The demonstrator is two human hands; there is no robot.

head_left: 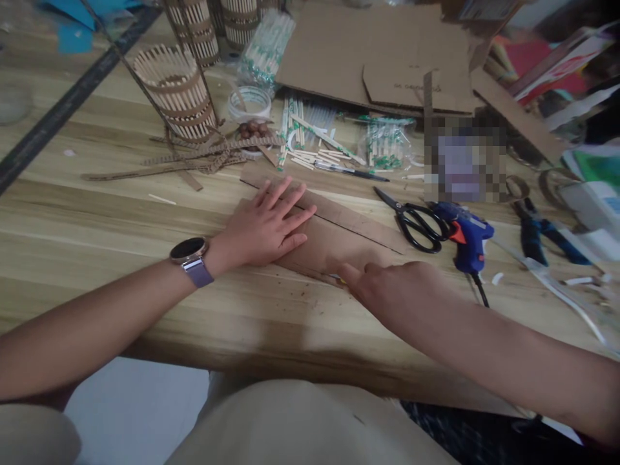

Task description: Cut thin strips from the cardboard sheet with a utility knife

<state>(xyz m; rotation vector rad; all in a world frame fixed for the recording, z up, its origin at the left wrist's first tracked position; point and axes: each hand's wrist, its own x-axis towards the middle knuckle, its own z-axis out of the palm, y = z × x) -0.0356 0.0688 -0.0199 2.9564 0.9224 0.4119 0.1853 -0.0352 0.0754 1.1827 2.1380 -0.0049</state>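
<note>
My left hand [266, 229] lies flat on a strip of brown cardboard [358, 242], fingers spread, pressing it to the table. A dark straight line runs along the strip beyond my fingertips. At the strip's near edge, my right hand [394, 287] is closed with the index finger stretched forward. Under that finger shows a bit of a small blade-like tool [338, 279], yellowish and shiny; the palm hides the rest. Black-handled scissors [419, 223] lie just past the strip's right end, beside a blue glue gun [469, 239].
Round stick-and-cardboard baskets [177, 93] stand at the back left, near loose cardboard strips [194, 158]. Behind the strip lie a tape roll [249, 103], wooden sticks [322, 155] and a pen [358, 171]. Large cardboard sheets [372, 45] fill the back; pliers [535, 232] lie right.
</note>
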